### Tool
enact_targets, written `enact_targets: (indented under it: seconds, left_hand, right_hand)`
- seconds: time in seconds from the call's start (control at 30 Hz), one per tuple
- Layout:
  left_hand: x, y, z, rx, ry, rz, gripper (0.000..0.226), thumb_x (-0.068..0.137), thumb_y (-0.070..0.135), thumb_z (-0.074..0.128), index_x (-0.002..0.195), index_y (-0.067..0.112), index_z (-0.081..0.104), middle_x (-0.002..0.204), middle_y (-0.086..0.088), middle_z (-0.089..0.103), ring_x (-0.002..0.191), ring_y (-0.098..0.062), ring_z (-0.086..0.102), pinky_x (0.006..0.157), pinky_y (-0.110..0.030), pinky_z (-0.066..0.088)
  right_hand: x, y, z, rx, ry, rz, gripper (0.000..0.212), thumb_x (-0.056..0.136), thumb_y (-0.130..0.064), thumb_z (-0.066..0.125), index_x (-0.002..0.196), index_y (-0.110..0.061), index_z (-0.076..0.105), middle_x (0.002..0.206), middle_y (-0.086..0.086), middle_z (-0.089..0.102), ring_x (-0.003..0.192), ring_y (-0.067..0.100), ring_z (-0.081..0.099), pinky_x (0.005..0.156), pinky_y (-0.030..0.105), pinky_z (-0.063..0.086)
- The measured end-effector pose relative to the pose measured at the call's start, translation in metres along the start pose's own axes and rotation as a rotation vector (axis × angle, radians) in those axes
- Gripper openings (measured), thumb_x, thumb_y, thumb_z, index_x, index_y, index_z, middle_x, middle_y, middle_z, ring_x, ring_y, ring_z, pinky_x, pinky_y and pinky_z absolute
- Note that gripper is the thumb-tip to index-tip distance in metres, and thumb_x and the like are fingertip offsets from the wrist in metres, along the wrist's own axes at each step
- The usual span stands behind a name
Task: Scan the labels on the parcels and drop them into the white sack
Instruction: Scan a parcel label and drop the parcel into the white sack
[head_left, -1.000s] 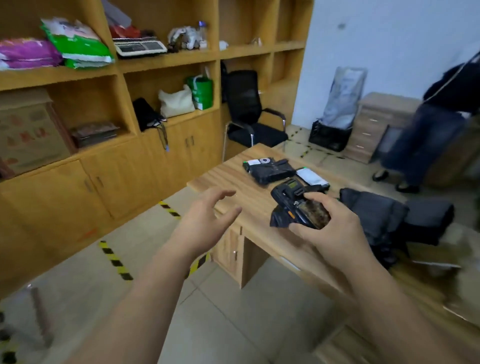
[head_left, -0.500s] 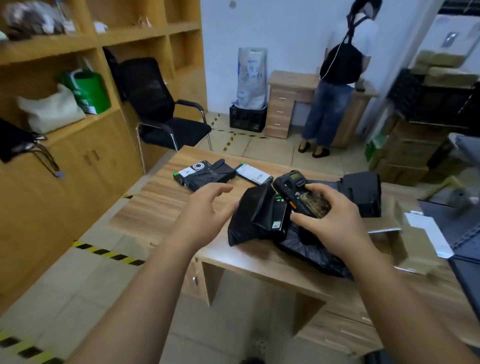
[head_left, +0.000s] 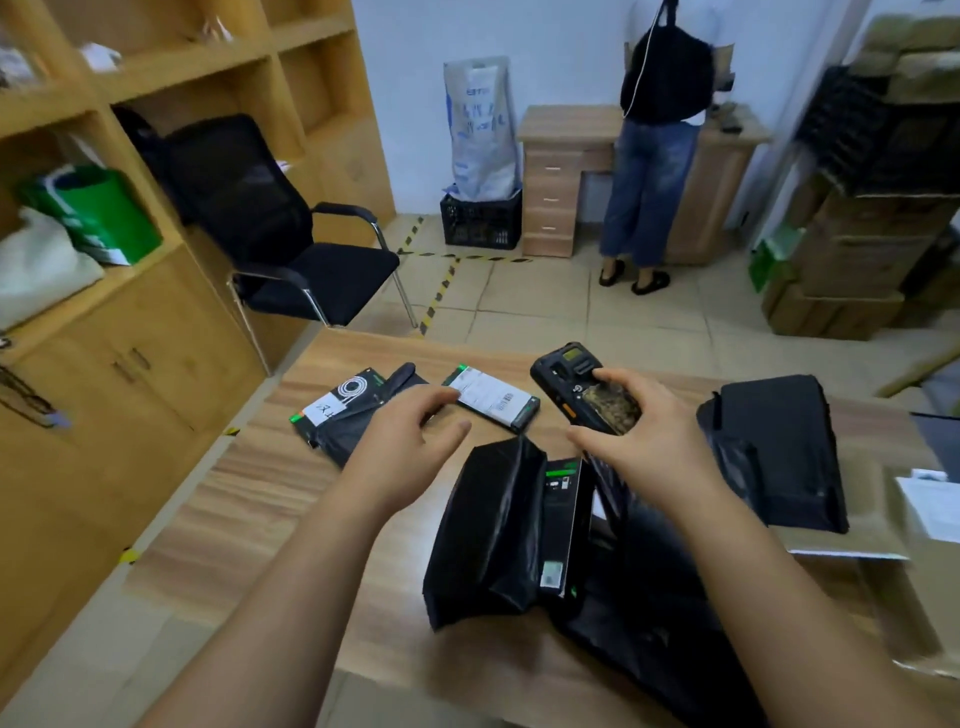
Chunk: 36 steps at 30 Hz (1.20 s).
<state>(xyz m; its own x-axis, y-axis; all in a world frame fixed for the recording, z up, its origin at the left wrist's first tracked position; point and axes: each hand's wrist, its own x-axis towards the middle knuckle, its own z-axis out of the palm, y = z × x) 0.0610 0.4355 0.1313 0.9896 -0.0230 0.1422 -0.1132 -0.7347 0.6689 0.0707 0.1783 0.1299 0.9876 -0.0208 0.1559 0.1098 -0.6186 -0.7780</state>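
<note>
Wooden table (head_left: 270, 499), black parcels (head_left: 498, 530), office chair (head_left: 270, 228)

The light wood-grain tabletop (head_left: 249, 499) carries 2 labelled black parcels (head_left: 353, 415) (head_left: 491, 397) far left, crumpled black poly bags (head_left: 498, 530) near, a black pouch (head_left: 779, 447) right.

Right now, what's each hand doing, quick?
Left hand: open, holding nothing, fingers relaxed above the parcel.
Right hand: gripping the scanner.
</note>
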Motion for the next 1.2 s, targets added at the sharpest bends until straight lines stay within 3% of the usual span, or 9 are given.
enact_targets:
  seconds: [0.07, 0.2, 0.33, 0.57, 0.7, 0.9, 1.0, 1.13, 1.2]
  left_hand:
    - [0.025, -0.006, 0.015, -0.018, -0.026, -0.024, 0.034, 0.091, 0.031, 0.066, 0.125, 0.025, 0.063, 0.119, 0.016, 0.06, 0.107, 0.003, 0.052, 0.089, -0.003, 0.036]
    - [0.061, -0.019, 0.044, -0.057, -0.075, -0.076, 0.035, 0.09, 0.032, 0.067, 0.124, 0.026, 0.064, 0.122, 0.012, 0.063, 0.113, -0.004, 0.056, 0.102, -0.032, 0.046]
    - [0.09, -0.036, 0.076, -0.035, -0.151, -0.137, 0.043, 0.091, 0.035, 0.065, 0.131, 0.023, 0.058, 0.129, 0.009, 0.059, 0.113, -0.005, 0.054, 0.102, -0.032, 0.044]
    - [0.139, -0.078, 0.138, 0.183, -0.293, -0.205, 0.056, 0.093, 0.039, 0.062, 0.141, 0.014, 0.048, 0.145, -0.003, 0.047, 0.133, -0.02, 0.043, 0.108, -0.033, 0.033]
    - [0.17, -0.101, 0.179, 0.347, -0.33, -0.247, 0.074, 0.086, 0.057, 0.061, 0.143, 0.014, 0.042, 0.148, -0.007, 0.038, 0.135, -0.028, 0.037, 0.109, -0.04, 0.034]
    - [0.196, -0.122, 0.221, 0.609, -0.334, -0.238, 0.105, 0.075, 0.081, 0.052, 0.148, 0.01, 0.028, 0.156, -0.008, 0.024, 0.142, -0.031, 0.022, 0.113, -0.044, 0.024]
    - [0.207, -0.133, 0.219, 0.569, -0.407, -0.124, 0.1, 0.079, 0.071, 0.059, 0.153, 0.014, 0.023, 0.164, -0.003, 0.012, 0.15, -0.027, 0.008, 0.118, -0.044, 0.015]
    - [0.225, -0.156, 0.192, 0.53, -0.617, 0.099, 0.079, 0.087, 0.042, 0.068, 0.153, 0.026, 0.028, 0.165, 0.005, 0.007, 0.152, -0.023, 0.0, 0.12, -0.041, 0.008]
    - [0.226, -0.171, 0.179, 0.523, -0.638, 0.06, 0.073, 0.089, 0.03, 0.066, 0.152, 0.03, 0.03, 0.166, 0.004, 0.004, 0.152, -0.025, -0.001, 0.121, -0.043, 0.009]
  right_hand:
    - [0.023, 0.014, 0.004, -0.011, -0.013, 0.013, 0.063, 0.07, -0.037, 0.085, 0.127, -0.035, 0.058, 0.113, -0.014, 0.054, 0.101, 0.006, 0.052, 0.085, 0.025, 0.041]
    - [0.051, 0.042, 0.017, -0.009, -0.03, 0.082, 0.063, 0.069, -0.037, 0.086, 0.126, -0.036, 0.059, 0.107, -0.016, 0.053, 0.099, 0.007, 0.054, 0.086, 0.026, 0.042]
    - [0.069, 0.067, 0.031, -0.043, -0.05, 0.139, 0.064, 0.067, -0.038, 0.086, 0.125, -0.038, 0.059, 0.107, -0.017, 0.052, 0.101, 0.007, 0.053, 0.089, 0.03, 0.045]
    - [0.088, 0.097, 0.048, -0.097, -0.06, 0.266, 0.066, 0.068, -0.039, 0.085, 0.128, -0.039, 0.059, 0.116, -0.014, 0.054, 0.106, 0.008, 0.053, 0.094, 0.029, 0.045]
    - [0.1, 0.108, 0.058, -0.132, -0.061, 0.303, 0.066, 0.069, -0.04, 0.085, 0.129, -0.038, 0.058, 0.115, -0.018, 0.05, 0.103, 0.001, 0.048, 0.091, 0.025, 0.042]
    - [0.115, 0.116, 0.071, -0.153, -0.036, 0.326, 0.065, 0.07, -0.04, 0.085, 0.129, -0.038, 0.058, 0.114, -0.02, 0.049, 0.103, -0.001, 0.046, 0.089, 0.022, 0.039]
    - [0.121, 0.114, 0.074, -0.167, -0.018, 0.331, 0.065, 0.069, -0.041, 0.085, 0.128, -0.039, 0.058, 0.113, -0.021, 0.049, 0.101, -0.002, 0.045, 0.088, 0.023, 0.038]
    - [0.126, 0.11, 0.076, -0.147, 0.009, 0.344, 0.065, 0.069, -0.041, 0.085, 0.128, -0.04, 0.058, 0.115, -0.021, 0.051, 0.101, -0.004, 0.044, 0.087, 0.022, 0.037]
    - [0.128, 0.108, 0.076, -0.137, 0.023, 0.348, 0.064, 0.069, -0.041, 0.085, 0.127, -0.039, 0.059, 0.114, -0.021, 0.053, 0.098, -0.006, 0.043, 0.085, 0.02, 0.035]
